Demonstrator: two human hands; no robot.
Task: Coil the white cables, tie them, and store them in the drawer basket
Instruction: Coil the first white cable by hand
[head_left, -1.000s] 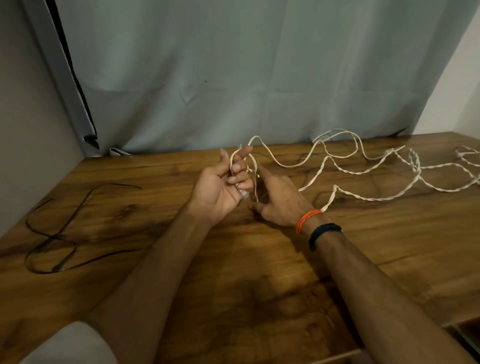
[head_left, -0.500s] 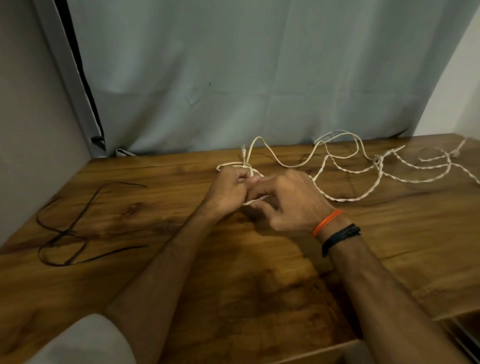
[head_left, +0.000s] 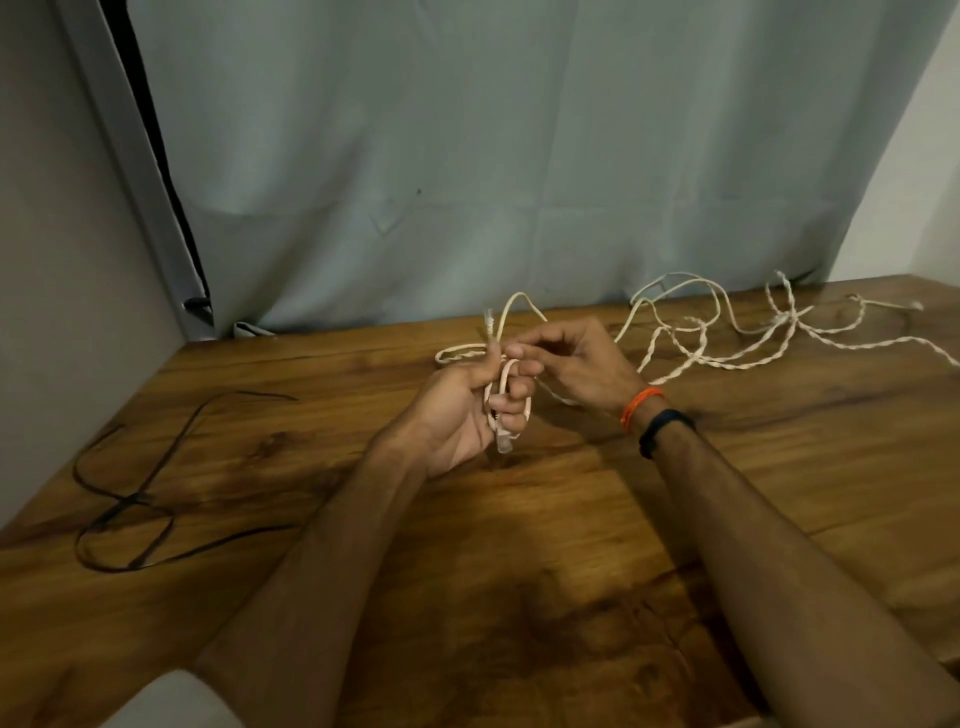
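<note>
A long white cable (head_left: 727, 358) lies twisted and tangled across the back right of the wooden table (head_left: 519, 545). Its near end is gathered into small loops in my left hand (head_left: 467, 410), whose fingers curl round them; two clear plugs stick out, one above the hand and one below it. My right hand (head_left: 566, 358) sits just right of the left, pinching the cable at the top of the loops with thumb and fingertips. No drawer basket is in view.
A thin black cable (head_left: 135, 499) lies in loose loops on the table's left side. A grey-blue curtain (head_left: 493, 156) hangs along the back edge. A wall closes the left; another stands at the far right.
The hands have lifted and parted a little from their closed-together pose. The left palm now faces up with small loops in it, and the loose cable on the right has been drawn nearer.
</note>
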